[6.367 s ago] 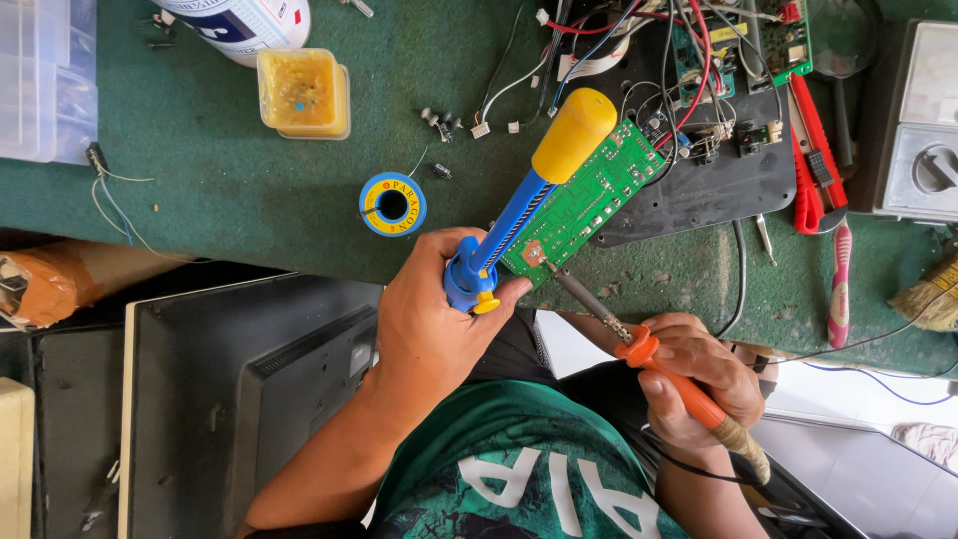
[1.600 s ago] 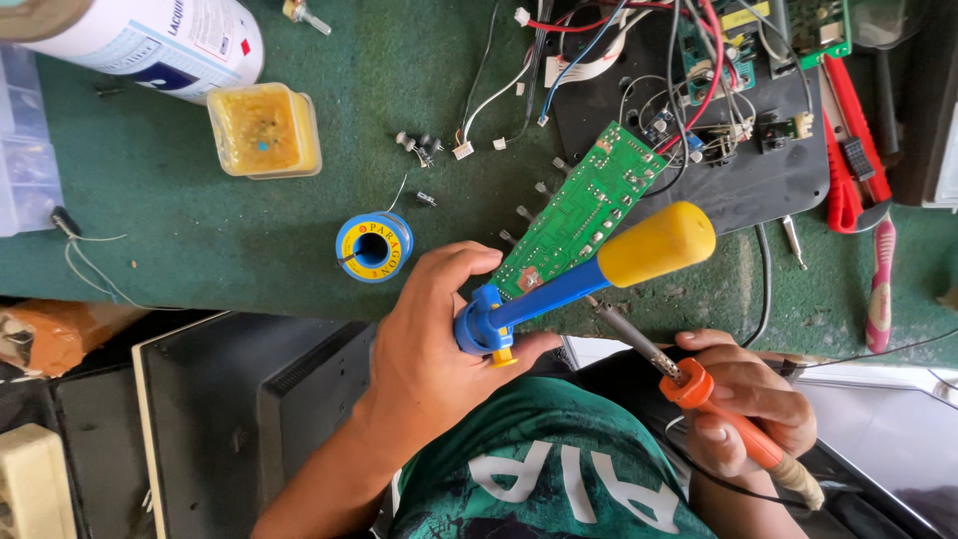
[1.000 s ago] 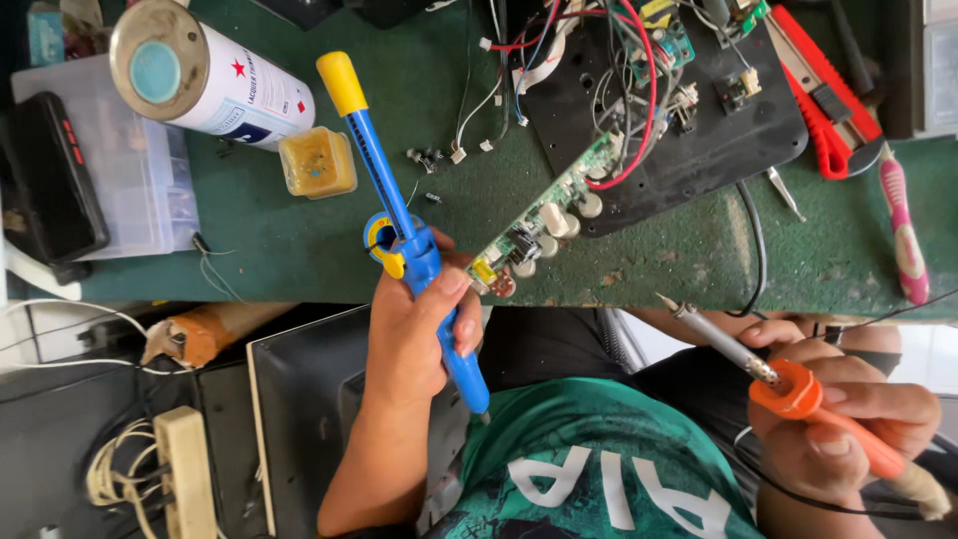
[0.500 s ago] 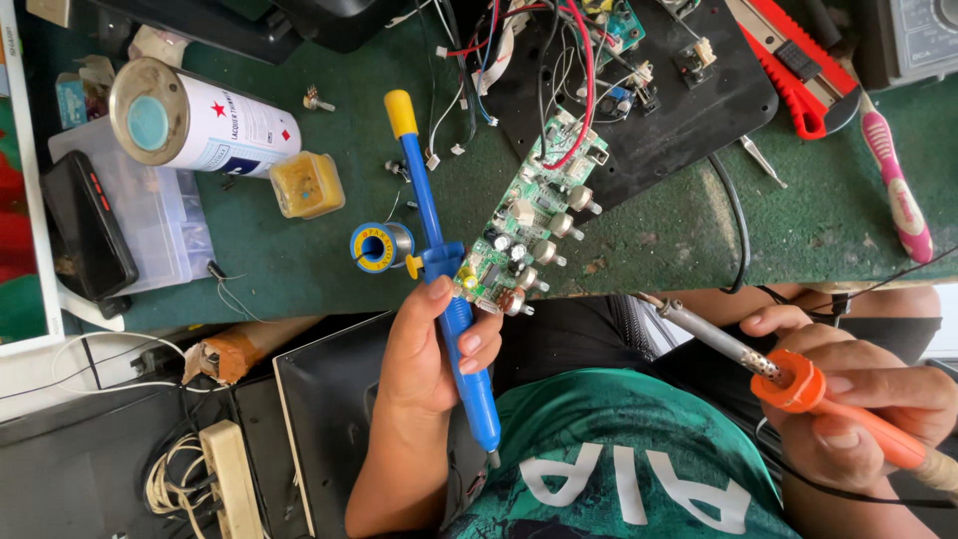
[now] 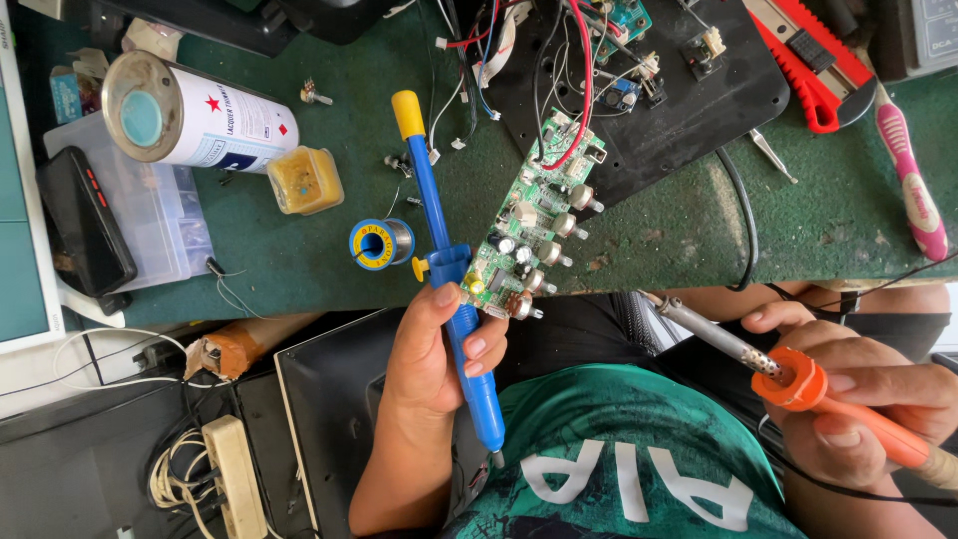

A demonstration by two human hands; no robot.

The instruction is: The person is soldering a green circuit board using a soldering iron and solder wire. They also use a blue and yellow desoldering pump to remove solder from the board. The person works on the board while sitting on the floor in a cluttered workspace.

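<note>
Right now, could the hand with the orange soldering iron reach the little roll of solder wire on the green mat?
Probably not easily. The right hand is full with the soldering iron, and the left hand, holding the blue suction pump and circuit board, sits between it and the solder spool.

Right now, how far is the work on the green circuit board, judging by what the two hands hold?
Done: the tools are picked up and the board is lifted off the bench. In hand: the left hand grips the blue desoldering pump together with the green circuit board, component side up; the right hand holds the orange soldering iron, its tip away from the board. Left: the iron touches no joint yet, and the solder spool lies unused.
</note>
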